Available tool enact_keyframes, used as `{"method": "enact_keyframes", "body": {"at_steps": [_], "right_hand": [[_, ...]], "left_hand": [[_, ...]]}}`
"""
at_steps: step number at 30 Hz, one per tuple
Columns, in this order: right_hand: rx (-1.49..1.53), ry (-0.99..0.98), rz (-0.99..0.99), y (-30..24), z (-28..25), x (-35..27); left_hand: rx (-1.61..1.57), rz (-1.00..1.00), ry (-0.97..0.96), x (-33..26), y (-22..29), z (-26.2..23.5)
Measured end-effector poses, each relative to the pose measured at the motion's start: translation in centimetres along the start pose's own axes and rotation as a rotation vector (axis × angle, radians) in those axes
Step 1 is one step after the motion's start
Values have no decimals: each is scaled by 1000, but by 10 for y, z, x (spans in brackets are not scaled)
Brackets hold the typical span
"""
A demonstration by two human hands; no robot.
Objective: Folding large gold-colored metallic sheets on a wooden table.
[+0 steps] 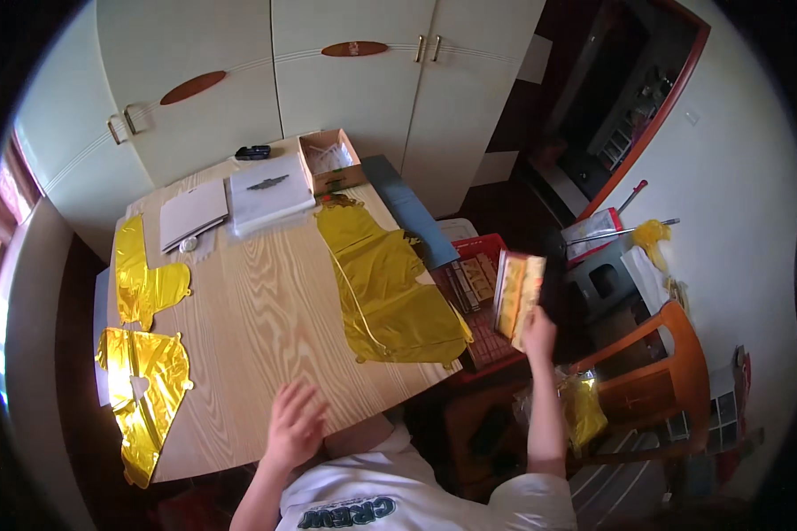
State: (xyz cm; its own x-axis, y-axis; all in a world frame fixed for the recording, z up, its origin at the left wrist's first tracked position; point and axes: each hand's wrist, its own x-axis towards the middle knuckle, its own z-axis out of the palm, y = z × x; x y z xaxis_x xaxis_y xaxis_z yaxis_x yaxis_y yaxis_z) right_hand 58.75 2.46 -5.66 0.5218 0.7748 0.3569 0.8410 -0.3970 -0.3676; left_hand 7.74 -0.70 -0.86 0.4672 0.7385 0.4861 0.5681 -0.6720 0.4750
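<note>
My right hand [538, 336] grips a thin yellow-and-red box [517, 296] by its lower right part, off the table's right side. Below and left of that box, a red crate [487, 354] holds several similar boxes. Empty of any object, my left hand [297, 420] hovers at the table's front edge with its fingers apart. A large flat gold foil balloon [381, 292] lies on the right part of the wooden table [266, 301]. Along the left edge are two more gold foil pieces, an upper one [142, 274] and a lower one [150, 389] that hangs over the edge.
At the table's far side are white sheets [193, 217], a clear plastic folder [270, 195], a black object [253, 152] and an open cardboard box [330, 161]. A blue-grey panel [407, 208] juts past the right edge. A wooden chair [655, 380] stands to my right.
</note>
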Motion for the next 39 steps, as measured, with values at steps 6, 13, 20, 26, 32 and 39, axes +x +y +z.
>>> {"method": "enact_keyframes", "body": {"at_steps": [6,13,20,26,32,39], "right_hand": [[-395,-407,-99,87,183,-20],[-228,-513,111,94,255,-62],[-274,-682,75,89,248,-53],[-85,-305,56,87,201,-52],[1326,-94,412,-77,-3,-107],[2053,-1047,-39,-250,-28,-221]], "left_hand": [[17,-272,291,-66,-20,-22],[33,-413,289,-85,-3,-17],[23,-364,258,-74,-6,-9],[-6,-364,242,-70,-7,-10],[-325,-478,38,-54,22,1],[-757,-397,-375,-31,48,-1]]}}
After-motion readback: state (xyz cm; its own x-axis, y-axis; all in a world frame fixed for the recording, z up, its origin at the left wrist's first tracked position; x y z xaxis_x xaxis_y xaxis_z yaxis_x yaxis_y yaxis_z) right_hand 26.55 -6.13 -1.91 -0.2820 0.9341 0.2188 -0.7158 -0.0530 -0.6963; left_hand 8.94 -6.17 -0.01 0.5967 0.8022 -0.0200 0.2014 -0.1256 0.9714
